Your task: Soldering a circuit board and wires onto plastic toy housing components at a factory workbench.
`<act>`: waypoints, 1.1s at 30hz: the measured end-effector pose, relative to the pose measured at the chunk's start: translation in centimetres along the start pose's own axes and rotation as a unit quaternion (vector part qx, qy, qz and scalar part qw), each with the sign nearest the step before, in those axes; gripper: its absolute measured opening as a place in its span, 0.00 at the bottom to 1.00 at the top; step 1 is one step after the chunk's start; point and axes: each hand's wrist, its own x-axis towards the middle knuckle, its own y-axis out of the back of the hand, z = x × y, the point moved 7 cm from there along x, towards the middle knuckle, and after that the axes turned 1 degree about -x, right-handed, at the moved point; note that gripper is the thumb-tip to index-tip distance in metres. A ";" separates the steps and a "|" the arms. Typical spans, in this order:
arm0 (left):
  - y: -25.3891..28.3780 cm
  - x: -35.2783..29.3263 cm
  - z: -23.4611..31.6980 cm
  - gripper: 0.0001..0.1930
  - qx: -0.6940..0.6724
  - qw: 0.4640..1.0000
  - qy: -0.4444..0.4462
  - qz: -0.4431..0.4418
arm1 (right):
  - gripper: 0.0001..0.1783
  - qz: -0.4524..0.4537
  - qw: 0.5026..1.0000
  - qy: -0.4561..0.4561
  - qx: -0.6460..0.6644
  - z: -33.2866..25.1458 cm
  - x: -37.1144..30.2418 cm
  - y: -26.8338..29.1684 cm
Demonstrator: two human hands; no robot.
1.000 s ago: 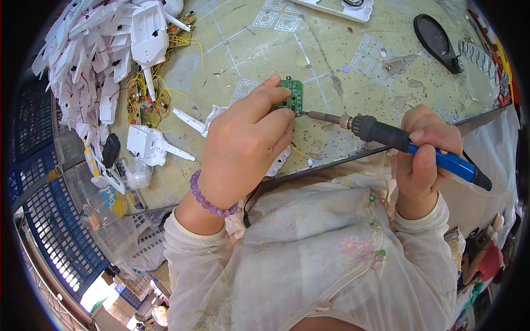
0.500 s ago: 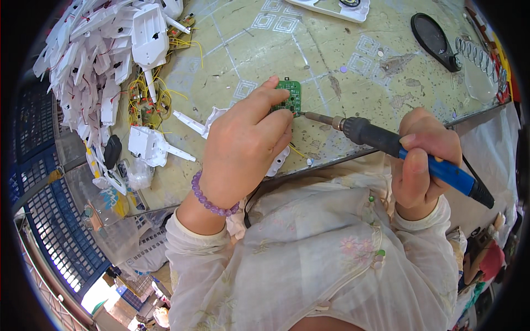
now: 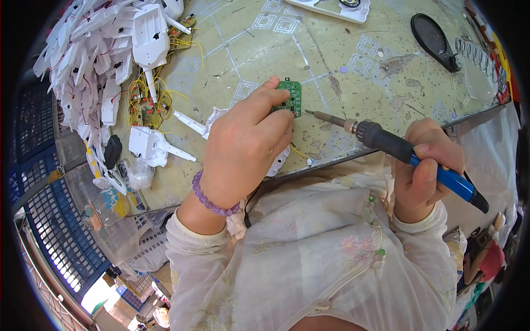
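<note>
Between the fingers of my left hand is a small green circuit board, its left part covered by the fingertips. My right hand grips a soldering iron with a blue and black handle. The iron's tip points left and stands a little apart from the board's lower right corner. Under and beside my left hand lie white plastic housing pieces, partly hidden by it. Another white housing with a narrow stem lies further left on the table.
A large heap of white housings fills the far left, beside circuit boards with yellow wires. At the far right are a black oval holder and a coiled metal iron stand. A white shell lies at the far edge.
The soldering iron has drawn back to the right, its tip leaving the board's corner. My right hand has shifted slightly right with it; my left hand and the board are still.
</note>
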 end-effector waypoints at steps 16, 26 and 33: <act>2.8 0.1 0.9 0.09 -0.010 0.996 -0.030 -0.089 | 0.08 0.100 0.992 -0.019 0.068 1.6 0.0 2.4; 1.6 0.6 1.4 0.08 0.071 0.988 -0.042 -0.133 | 0.09 0.120 0.989 -0.042 0.080 1.9 -0.7 2.8; 1.3 0.4 1.0 0.06 0.019 0.994 -0.026 -0.107 | 0.09 0.127 0.987 -0.047 0.088 1.8 -0.7 3.0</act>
